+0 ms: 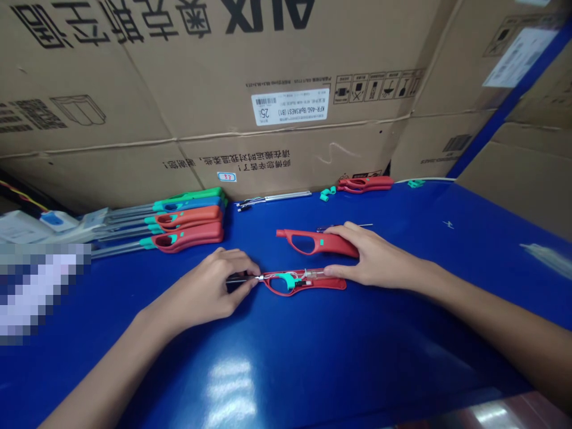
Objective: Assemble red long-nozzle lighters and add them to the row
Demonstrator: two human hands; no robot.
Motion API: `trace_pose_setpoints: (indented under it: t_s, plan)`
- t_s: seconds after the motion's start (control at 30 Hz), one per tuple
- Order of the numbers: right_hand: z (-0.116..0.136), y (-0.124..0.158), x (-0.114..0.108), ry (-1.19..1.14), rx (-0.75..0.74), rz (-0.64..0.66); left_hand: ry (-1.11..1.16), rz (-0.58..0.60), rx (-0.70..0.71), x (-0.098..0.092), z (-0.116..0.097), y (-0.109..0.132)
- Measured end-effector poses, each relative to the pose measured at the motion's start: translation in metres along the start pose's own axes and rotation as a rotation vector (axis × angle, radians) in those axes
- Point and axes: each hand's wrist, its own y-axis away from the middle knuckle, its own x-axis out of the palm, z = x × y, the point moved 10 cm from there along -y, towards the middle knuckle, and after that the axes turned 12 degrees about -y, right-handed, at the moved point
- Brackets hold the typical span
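A red lighter half-shell point(328, 285) lies open on the blue table, holding a teal trigger point(288, 280), thin wires, a small black part and a clear fuel tank point(316, 273). At its left end, my left hand point(218, 277) pinches a dark metal tube point(241, 279) whose silvery tip meets the shell. My right hand point(375, 256) has its fingers closed over the matching red lighter shell point(330, 243), just behind the open one. Its thumb rests by the right end of the clear tank. A thin metal rod point(364, 225) lies partly behind my right fingers.
Several assembled lighters point(192, 233) in red, orange, blue and green are stacked at left. Silvery tubes with wires point(286, 196), teal pieces point(328, 193) and red shells point(366, 183) lie along the back. A large cardboard box point(214, 77) walls off the far edge. Clear parts point(547, 260) lie at right.
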Motion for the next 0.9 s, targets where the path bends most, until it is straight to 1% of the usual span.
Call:
trace_pose_setpoints:
  t_s: [0.3, 0.4, 0.47, 0.5, 0.6, 0.67, 0.73, 0.9]
  plan:
    - [0.005, 0.001, -0.001, 0.002, 0.017, -0.005, -0.002, 0.019, -0.019, 0.001, 0.002, 0.000]
    - [0.006, 0.001, 0.000, 0.003, 0.005, -0.004, -0.002, -0.074, -0.007, -0.006, -0.005, 0.000]
    - [0.006, 0.001, 0.001, -0.001, 0.000, -0.002, 0.021, -0.157, 0.015, -0.011, -0.017, -0.002]
    - [0.006, 0.001, 0.001, -0.003, 0.001, -0.001, 0.034, -0.179, 0.031, -0.011, -0.025, -0.003]
    - [0.005, 0.001, 0.002, -0.003, 0.002, -0.004, 0.025, -0.184, 0.042, -0.003, -0.044, -0.008]
    - [0.005, 0.002, 0.003, -0.006, -0.004, -0.006, 0.013, -0.170, 0.054, 0.004, -0.054, -0.010]
    - [0.004, 0.002, 0.003, -0.013, -0.011, -0.009, -0.008, -0.162, 0.053, 0.009, -0.057, -0.012]
    - [0.003, 0.002, 0.005, -0.018, -0.014, -0.009, -0.020, -0.153, 0.055, 0.016, -0.055, -0.016]
